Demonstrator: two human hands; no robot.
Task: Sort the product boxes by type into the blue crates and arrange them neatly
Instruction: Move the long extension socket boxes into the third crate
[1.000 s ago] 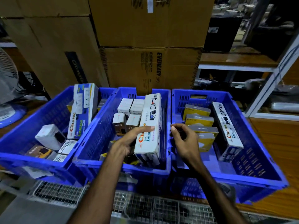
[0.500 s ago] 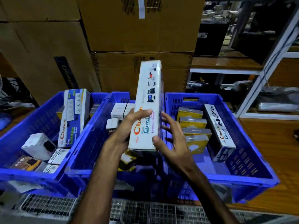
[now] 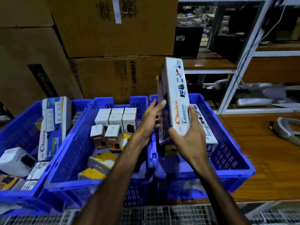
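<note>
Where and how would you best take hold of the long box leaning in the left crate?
Grip the long box near its raised upper end, fingers across its narrow sides, coming from above. It leans upright against the left crate wall, so its top stands free while smaller boxes crowd its foot.

This is a stockroom or warehouse: tall stacked brown shipping cartons [image 3: 103, 30] stand behind three blue plastic crates [image 3: 230, 159] filled with boxed electrical goods [image 3: 113, 117], and white metal shelving [image 3: 240, 73] holds wrapped stock to the right.
</note>
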